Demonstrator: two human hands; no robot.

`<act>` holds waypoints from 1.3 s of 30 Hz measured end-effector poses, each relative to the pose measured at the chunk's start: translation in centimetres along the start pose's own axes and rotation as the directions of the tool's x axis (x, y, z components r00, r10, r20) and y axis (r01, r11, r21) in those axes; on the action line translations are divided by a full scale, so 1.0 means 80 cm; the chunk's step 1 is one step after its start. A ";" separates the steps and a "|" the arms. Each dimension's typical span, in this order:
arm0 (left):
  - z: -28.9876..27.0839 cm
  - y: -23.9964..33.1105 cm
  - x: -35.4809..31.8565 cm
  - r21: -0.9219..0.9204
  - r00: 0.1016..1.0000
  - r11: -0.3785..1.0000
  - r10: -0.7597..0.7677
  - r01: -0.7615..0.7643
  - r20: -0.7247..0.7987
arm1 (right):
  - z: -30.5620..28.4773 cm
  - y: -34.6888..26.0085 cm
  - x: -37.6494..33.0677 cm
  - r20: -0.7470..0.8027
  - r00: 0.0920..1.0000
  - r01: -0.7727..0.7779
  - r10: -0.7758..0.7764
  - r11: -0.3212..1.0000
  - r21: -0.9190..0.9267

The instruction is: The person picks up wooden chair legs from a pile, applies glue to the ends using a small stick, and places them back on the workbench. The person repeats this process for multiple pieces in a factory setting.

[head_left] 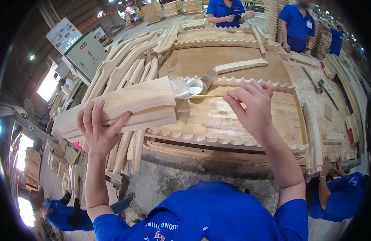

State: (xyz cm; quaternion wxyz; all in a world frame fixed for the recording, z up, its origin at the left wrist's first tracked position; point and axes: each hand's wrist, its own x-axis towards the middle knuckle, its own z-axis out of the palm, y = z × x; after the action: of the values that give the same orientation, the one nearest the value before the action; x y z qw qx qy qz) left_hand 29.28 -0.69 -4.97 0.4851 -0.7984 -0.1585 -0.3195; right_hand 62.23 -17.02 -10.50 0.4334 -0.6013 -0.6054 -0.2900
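My left hand [98, 129] is closed around a long, pale shaped wooden piece [131, 98], which looks like a stack of profiled boards and is held tilted above the workbench. A shiny, translucent patch [179, 88] covers part of its right end. Pinched in the fingers of my right hand [253, 105] is a thin, light-coloured stick [209, 96], its far tip close to that end; whether it has bristles I cannot tell. Just behind sits a small round cup [196, 86] of white material, beside a loose wooden strip [241, 65].
Scallop-edged wooden frames [229, 138] lie on the bench. Curved wooden parts [125, 70] are piled at left, near a grey control cabinet [85, 56]. Hammers [318, 89] rest at right. Co-workers in blue shirts [296, 24] stand around the bench; another person [65, 213] is at lower left.
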 end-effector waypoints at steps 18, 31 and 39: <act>-0.034 0.001 0.018 -0.163 0.972 0.984 -0.036 0.076 0.233 | -0.016 0.010 0.000 0.448 0.875 -0.304 0.183 0.928 0.214; -0.045 0.006 0.015 -0.101 0.986 0.994 -0.031 0.048 0.163 | 0.015 -0.003 -0.017 0.150 0.983 -0.127 0.107 0.983 0.133; -0.049 0.006 0.012 -0.114 0.972 0.991 -0.046 0.073 0.230 | 0.025 -0.006 -0.035 -0.129 0.990 0.060 -0.048 0.994 0.088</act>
State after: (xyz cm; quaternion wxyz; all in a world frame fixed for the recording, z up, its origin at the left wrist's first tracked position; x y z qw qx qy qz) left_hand 28.91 -4.41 -3.39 0.4045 -0.8526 -0.2171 -0.2495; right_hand 61.15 -16.65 -13.83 0.4901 -0.5446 -0.6053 -0.3113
